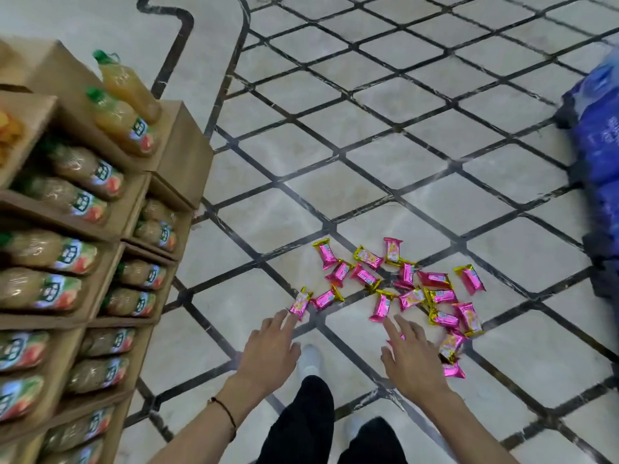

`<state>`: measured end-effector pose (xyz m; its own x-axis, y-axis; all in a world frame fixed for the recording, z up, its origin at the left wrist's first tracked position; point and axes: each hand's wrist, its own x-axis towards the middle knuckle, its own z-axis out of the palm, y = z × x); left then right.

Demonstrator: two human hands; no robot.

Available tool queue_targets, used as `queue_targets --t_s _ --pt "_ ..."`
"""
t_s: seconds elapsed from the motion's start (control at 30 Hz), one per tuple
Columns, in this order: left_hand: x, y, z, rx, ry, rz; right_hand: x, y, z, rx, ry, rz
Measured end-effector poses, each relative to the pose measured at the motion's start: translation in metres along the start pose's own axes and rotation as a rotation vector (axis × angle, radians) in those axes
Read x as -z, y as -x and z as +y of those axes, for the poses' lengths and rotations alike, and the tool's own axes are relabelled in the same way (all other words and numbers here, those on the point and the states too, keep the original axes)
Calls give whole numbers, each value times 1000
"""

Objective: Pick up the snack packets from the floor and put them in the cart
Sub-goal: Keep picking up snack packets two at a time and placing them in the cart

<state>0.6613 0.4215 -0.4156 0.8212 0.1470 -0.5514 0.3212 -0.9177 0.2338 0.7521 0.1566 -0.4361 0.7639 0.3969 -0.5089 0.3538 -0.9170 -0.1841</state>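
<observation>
The pink-and-gold snack packets lie scattered on the tiled floor, just ahead of both hands. The left hand is spread flat and holds nothing, its fingertips right beside the leftmost packet. The right hand, also spread and holding nothing, hovers over the near edge of the scatter. Cardboard shelves of juice bottles stand to the left.

One wide-angle camera, worn on the person's head, faces forward and steeply down onto the tiled floor, so straight tile lines bow toward the frame's edges. The left hand and right hand sit nearest the lens at 6 o'clock, the snack packets just beyond them near centre. A cardboard bottle display crowds 9 o'clock; blue bags are cut off at 3 o'clock.
</observation>
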Motion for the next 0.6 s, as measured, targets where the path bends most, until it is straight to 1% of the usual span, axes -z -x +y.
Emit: queue_targets --t_s 0.1,0.23,0.33,0.5,0.6 --pt "-13 -48 -16 -30 -56 -68 -23 -40 -9 -11 10 -68" --pt "-38 -101 -31 21 16 -99 -63 -89 -10 0 -5 -90" --pt "-74 -148 -53 48 54 -114 -105 -145 -9 57 9 -108" --pt "-157 -226 -95 100 145 -118 -201 -236 -3 101 81 -127" --pt "-230 -275 -120 115 207 -109 -275 -284 10 174 147 -83"
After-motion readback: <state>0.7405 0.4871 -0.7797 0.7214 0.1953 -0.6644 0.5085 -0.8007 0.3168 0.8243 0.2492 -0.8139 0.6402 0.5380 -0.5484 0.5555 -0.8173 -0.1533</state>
